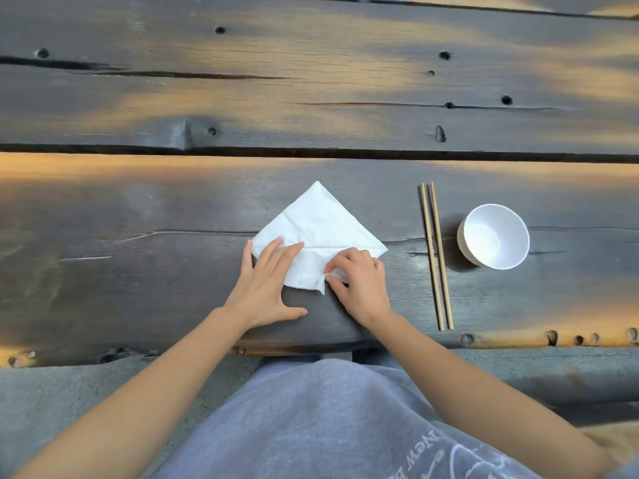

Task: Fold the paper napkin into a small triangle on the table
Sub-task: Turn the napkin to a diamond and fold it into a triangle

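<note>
A white paper napkin (316, 224) lies on the dark wooden table (138, 271) as a diamond, one corner pointing away from me. A crease runs across it from left to right. My left hand (268, 288) lies flat with fingers spread on the napkin's near-left part. My right hand (359, 283) pinches the napkin's near corner between thumb and fingers; that corner is lifted and crumpled. The napkin's near-right edge is hidden under this hand.
A pair of wooden chopsticks (436, 255) lies to the right of the napkin, pointing away from me. Further right stands a white bowl (494, 236). The table's near edge (518, 340) runs just in front of my grey-clad lap.
</note>
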